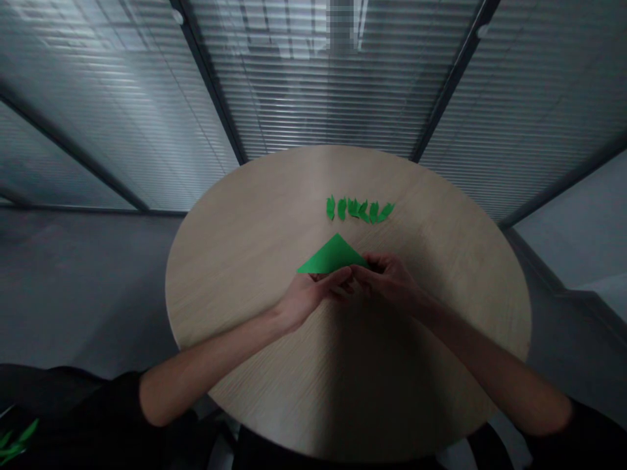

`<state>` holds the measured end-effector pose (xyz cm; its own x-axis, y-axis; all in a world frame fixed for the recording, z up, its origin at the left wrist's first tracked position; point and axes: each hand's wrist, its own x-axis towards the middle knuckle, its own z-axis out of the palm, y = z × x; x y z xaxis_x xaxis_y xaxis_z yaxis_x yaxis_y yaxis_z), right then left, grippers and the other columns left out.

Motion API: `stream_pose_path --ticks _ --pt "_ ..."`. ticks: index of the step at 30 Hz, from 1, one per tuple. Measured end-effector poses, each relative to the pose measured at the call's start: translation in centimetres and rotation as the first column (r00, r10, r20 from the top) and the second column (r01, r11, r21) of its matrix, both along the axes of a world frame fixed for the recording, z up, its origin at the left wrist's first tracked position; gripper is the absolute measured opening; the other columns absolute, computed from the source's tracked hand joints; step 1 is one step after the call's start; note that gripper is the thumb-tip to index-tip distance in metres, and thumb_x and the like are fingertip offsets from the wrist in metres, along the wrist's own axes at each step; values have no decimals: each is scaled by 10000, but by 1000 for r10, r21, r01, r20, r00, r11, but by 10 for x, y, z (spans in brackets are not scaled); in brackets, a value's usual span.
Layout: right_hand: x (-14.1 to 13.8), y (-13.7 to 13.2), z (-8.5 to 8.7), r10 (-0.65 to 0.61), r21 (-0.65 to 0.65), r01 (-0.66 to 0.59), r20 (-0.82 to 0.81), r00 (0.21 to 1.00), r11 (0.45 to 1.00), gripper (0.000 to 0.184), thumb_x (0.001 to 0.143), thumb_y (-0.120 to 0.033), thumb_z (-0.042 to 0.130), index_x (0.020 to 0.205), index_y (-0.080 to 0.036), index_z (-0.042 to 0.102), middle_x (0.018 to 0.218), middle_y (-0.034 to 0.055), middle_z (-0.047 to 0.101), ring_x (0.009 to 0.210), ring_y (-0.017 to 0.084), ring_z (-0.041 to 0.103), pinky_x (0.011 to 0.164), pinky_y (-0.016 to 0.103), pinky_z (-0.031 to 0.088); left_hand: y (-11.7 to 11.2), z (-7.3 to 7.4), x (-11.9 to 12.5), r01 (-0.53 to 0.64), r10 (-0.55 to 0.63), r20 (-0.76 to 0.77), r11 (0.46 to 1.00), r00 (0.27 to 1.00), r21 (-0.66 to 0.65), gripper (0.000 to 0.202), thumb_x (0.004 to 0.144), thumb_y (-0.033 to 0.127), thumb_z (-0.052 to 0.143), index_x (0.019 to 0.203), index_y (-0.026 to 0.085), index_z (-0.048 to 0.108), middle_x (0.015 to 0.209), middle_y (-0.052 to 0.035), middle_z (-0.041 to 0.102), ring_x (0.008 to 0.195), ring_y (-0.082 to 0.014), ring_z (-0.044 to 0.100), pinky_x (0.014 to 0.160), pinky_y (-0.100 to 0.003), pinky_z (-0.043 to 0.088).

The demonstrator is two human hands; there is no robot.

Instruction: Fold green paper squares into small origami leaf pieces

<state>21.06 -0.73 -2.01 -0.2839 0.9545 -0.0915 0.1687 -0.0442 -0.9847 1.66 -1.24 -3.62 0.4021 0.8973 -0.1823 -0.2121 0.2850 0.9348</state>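
A sheet of green paper point(336, 254), folded into a triangle with its peak pointing away from me, is held over the middle of the round table. My left hand point(313, 294) grips its lower edge, thumb on top and the other fingers underneath. At the right corner, my right hand point(386, 274) pinches the same edge, and the two thumbs nearly meet. Some fingers of both hands are hidden beneath the paper. Beyond the triangle, several small green folded paper pieces point(360, 209) lie in a row.
The round wooden table point(235, 261) fills the centre. Glass panels with blinds point(333, 98) stand behind it. A grey floor point(98, 281) shows at the left. More green leaf-like pieces point(19, 440) appear at the lower left corner, beside my dark sleeve.
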Motion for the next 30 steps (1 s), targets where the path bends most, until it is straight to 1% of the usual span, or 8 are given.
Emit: stream_pose_path --ticks 5,8,13,18,21,24,30 --pt "0 0 -1 20 -4 -20 5 1000 1000 466 785 -636 774 729 -189 656 630 -23 561 522 101 479 477 244 367 1 1 -2 -44 46 -41 998 998 51 357 851 470 787 866 114 758 804 -89 749 710 -179 710 599 -277 610" --pt "0 1 -2 38 -9 -38 1 999 999 468 791 -640 767 747 -185 666 650 -20 570 525 98 480 478 243 372 1 3 -3 -31 36 -73 997 997 69 353 856 465 778 870 114 746 786 -87 746 704 -182 715 603 -283 619" --pt "1 2 -3 62 -22 -62 23 998 998 474 796 -644 762 754 -180 676 651 -20 578 512 91 483 473 238 372 1 6 -4 -31 47 -133 992 990 123 338 859 455 778 821 122 731 693 -57 718 606 -158 689 587 -283 620" --pt "2 2 -2 79 -33 -78 24 997 996 483 791 -650 764 750 -174 690 628 -17 578 522 98 494 474 235 370 2 7 -4 -22 45 -170 990 984 136 343 867 463 754 808 128 713 692 -56 715 595 -157 687 575 -285 623" --pt "4 3 -2 109 -35 -108 14 994 994 450 790 -615 778 800 -169 715 666 -11 603 542 101 513 491 233 394 2 7 -3 -44 67 -178 990 982 134 354 852 468 760 751 139 680 660 -45 700 570 -152 677 558 -278 618" --pt "5 3 -3 111 -37 -111 1 994 993 416 770 -570 807 838 -168 721 721 -4 624 560 102 527 508 235 422 1 8 -3 -52 79 -189 988 979 144 359 852 463 760 714 144 672 643 -38 696 547 -145 672 560 -272 615" --pt "3 1 -5 95 -40 -94 23 995 995 383 795 -542 778 839 -166 721 712 -1 618 564 106 522 500 234 398 0 12 -5 -28 63 -213 986 975 163 317 857 426 766 740 136 711 655 -45 718 540 -148 682 554 -264 609"
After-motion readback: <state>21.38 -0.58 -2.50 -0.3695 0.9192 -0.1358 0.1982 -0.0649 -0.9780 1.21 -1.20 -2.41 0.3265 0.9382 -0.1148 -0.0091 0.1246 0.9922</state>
